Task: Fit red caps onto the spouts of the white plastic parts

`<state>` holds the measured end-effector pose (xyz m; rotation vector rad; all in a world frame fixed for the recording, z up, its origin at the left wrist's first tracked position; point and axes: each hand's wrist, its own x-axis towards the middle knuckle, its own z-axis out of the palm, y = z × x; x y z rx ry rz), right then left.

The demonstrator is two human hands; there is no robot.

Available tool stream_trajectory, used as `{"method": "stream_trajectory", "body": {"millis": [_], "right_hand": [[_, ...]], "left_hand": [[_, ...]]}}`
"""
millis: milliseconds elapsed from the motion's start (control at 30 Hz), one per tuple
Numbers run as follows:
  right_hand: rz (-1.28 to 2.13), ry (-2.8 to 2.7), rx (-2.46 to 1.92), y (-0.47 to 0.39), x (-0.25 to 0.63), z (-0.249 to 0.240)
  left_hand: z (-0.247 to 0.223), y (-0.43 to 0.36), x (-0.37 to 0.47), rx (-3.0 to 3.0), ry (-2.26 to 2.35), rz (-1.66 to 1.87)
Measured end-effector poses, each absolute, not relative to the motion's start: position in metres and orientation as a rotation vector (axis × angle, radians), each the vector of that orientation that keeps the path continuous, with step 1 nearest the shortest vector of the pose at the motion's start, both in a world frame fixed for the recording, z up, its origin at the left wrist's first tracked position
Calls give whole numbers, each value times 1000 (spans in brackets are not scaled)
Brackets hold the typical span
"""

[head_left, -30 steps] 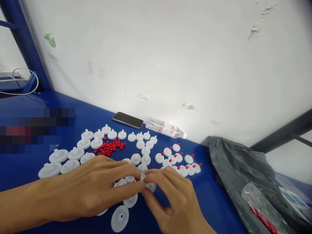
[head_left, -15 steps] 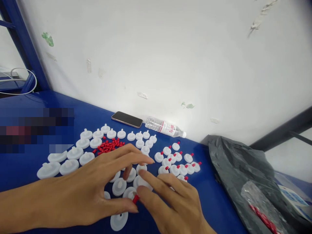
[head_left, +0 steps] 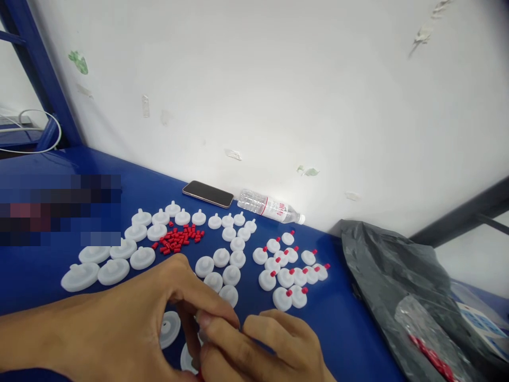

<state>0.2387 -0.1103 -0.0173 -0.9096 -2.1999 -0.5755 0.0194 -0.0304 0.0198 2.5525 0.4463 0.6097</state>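
My left hand is curled, fingers bent down toward the thumb at the bottom edge. My right hand presses its fingers together against it. A sliver of a red cap shows between them, low in the picture. A bit of white plastic disc is visible among the fingertips; most of it is hidden. Flat discs lie beside and beneath my hands, one a white disc with a small hole. Beyond my fingers stand several white discs with bare stems.
Loose red caps form a pile behind my left hand. To the right sit several red-tipped discs. A phone and a plastic bottle lie along the wall. A dark plastic bag covers the right side.
Both hands have moved down and closed in on each other. The red cap is now mostly covered by fingers. More discs show beyond my hands.
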Motion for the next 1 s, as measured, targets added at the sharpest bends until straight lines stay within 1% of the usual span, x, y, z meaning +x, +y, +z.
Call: {"method": "stream_trajectory", "body": {"millis": [67,133,233,367,433,467,533,633,700,800,900,1000], "right_hand": [[-582,-2216,-909,-111,238,-19],[-558,-2168,-929,-110,235,-18],[-537,-2109,-962,-108,236,-10],[-544,-2118,-1019,-104,253,9],[-479,-2151,-1083,-101,264,17],[-438,-2192,-1120,-99,268,19],[-364,-2294,-1202,-96,276,20],[-248,-2395,-1353,-92,283,15],[-208,-2419,-1419,-90,286,13],[-160,-2335,-1461,-91,290,17],[99,-2189,-1458,-99,292,29],[507,-2243,-1382,-111,293,42]], "left_hand": [[17,-31,20,2351,462,542],[11,-33,16,2309,521,622],[9,-31,8,2426,571,815],[19,-9,9,2676,610,947],[20,10,11,2816,728,1098],[19,20,11,2896,860,1115],[12,38,6,2974,1048,977],[-1,56,-3,2996,1104,717],[-10,60,-7,3017,1078,643],[-20,61,-7,3039,1053,626],[-27,63,-5,3032,1037,636],[-31,67,-5,3024,1033,611]]}}
